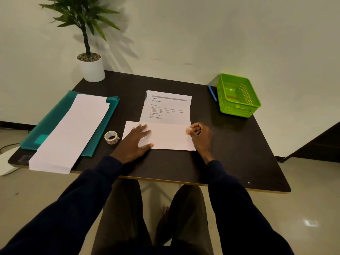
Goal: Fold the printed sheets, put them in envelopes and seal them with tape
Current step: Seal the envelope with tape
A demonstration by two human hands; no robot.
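A white envelope (169, 138) lies flat at the middle of the dark table (230, 144), overlapping the near edge of a stack of printed sheets (167, 107). My left hand (136, 140) rests flat on the envelope's left end with fingers spread. My right hand (199, 134) sits at the envelope's right end, fingers curled, pinching a small piece of tape (188, 131) against the paper. A roll of tape (111, 137) stands just left of the envelope. A pile of white envelopes (73, 129) lies on a teal folder (53, 118) at the left.
A green plastic basket (237, 95) stands at the back right with a blue pen (212, 93) beside it. A potted plant in a white pot (92, 68) occupies the back left corner. The table's near edge runs just above my knees.
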